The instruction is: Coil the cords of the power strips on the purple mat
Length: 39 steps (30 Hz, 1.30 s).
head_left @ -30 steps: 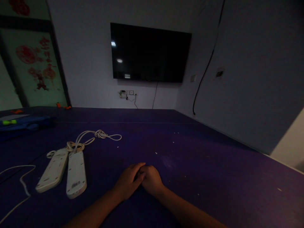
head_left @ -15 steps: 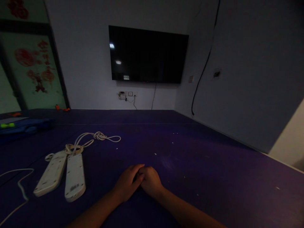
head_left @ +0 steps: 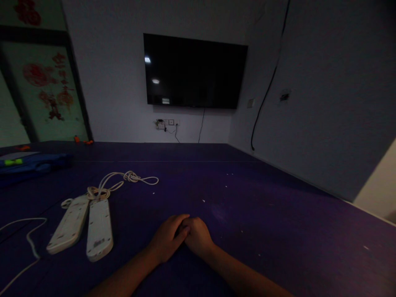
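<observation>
My left hand (head_left: 167, 236) and my right hand (head_left: 199, 236) are clasped together just above or on the purple surface (head_left: 266, 206); contact with it cannot be told. The left one is closed over the front of the right one, its thumb crossing toward the right knuckles. My right hand is curled like a fist, with its fingertips hidden. No object shows between the two. Left of them lie two white power strips, one slanted (head_left: 69, 225) and one nearer the hands (head_left: 99, 231), undersides up. Their white cord (head_left: 131, 177) is looped and knotted behind them.
Another thin white cable (head_left: 29, 237) runs along the left edge. Blue cloth (head_left: 46, 161) with a yellow-green item (head_left: 13, 162) sits at the far left, near small orange objects (head_left: 88, 142). White scraps (head_left: 203, 201) dot the surface. A black television (head_left: 194, 74) hangs on the back wall.
The camera view has shifted very slightly, so everything sits a little farther right. My hands stay clasped in the same pose, and the power strips have not moved.
</observation>
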Motion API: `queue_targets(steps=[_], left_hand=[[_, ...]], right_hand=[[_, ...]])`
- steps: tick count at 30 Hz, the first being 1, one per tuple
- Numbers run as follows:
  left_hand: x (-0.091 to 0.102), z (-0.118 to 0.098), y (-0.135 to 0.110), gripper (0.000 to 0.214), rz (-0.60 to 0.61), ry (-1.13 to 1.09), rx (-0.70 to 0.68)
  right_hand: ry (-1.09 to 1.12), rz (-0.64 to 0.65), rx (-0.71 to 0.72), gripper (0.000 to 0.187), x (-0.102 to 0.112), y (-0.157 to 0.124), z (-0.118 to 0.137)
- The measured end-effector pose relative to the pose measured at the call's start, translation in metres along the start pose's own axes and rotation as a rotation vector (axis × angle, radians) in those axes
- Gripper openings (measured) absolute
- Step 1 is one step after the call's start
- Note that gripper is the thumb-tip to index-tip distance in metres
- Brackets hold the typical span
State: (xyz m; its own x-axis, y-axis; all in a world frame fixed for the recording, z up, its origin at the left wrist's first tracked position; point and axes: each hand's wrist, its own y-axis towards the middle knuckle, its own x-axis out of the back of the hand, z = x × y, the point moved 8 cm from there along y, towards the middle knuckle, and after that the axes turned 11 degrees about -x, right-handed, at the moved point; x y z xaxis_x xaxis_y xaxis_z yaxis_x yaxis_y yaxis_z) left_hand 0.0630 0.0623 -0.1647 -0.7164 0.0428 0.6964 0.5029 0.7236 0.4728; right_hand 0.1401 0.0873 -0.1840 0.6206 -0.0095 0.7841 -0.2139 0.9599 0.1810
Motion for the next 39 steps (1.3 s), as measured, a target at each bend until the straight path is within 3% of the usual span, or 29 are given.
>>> queue_targets(steps=[39], left_hand=[[0.0008,-0.0021,0.0014,0.039,0.012,-0.008,-0.001]], right_hand=[[-0.035,0.021,0.005,0.02,-0.0033,0.0016,-0.0031]])
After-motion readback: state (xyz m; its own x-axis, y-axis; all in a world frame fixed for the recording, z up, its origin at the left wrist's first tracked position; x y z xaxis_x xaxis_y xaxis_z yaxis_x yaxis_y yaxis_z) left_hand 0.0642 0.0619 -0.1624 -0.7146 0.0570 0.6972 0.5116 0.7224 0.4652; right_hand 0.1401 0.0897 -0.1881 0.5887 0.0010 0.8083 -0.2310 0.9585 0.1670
